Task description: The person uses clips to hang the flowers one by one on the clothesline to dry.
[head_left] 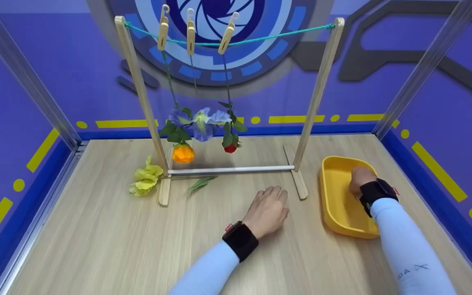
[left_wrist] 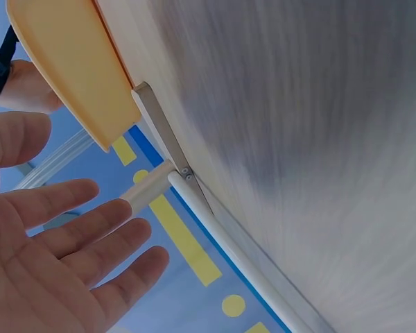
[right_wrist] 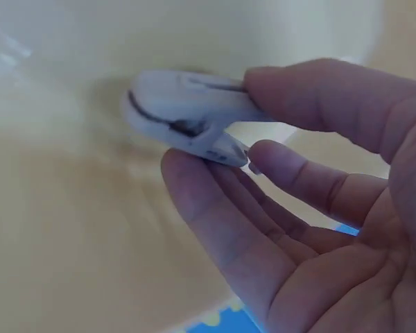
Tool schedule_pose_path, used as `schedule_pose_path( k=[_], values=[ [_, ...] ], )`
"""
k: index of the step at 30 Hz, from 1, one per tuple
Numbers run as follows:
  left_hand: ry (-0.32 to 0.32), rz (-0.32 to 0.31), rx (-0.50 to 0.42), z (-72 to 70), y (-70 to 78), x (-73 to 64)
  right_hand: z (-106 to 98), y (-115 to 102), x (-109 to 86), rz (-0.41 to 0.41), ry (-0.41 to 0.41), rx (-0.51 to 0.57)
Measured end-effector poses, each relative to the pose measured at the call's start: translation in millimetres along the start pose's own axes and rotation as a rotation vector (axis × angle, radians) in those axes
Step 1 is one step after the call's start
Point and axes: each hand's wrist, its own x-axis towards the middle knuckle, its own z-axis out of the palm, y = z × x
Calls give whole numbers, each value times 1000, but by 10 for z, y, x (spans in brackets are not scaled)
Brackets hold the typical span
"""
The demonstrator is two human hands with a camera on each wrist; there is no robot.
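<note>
My right hand (head_left: 361, 179) reaches into the yellow tray (head_left: 328, 211) on the right. In the right wrist view it pinches a pale clothespin (right_wrist: 187, 104) between thumb and fingers, close to the tray's surface. My left hand (head_left: 265, 211) hovers at or just above the table, left of the tray, fingers extended and holding nothing; its palm shows in the left wrist view. A yellow flower (head_left: 146, 180) with a green stem lies by the rack's left foot. From the teal cord (head_left: 277, 38), clothespins hold an orange flower (head_left: 183, 154), a blue iris (head_left: 203, 125) and a red rose (head_left: 230, 148), heads down.
The wooden rack has a left post (head_left: 141, 88), a right post (head_left: 320, 90) and a white lower bar (head_left: 232, 169). Its right foot (head_left: 299, 184) stands between my left hand and the tray. Blue-purple panels (head_left: 445, 135) enclose the wooden table (head_left: 137, 246).
</note>
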Motion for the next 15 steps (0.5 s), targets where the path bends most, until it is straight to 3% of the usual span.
schedule_pose_path(
  k=[8, 15],
  values=[
    [33, -16, 1, -25, -71, -55, -269, -183, -67, -40, 18, 114],
    [23, -49, -37, -89, -142, -127, -499, -483, -266, -49, 27, 248]
  ],
)
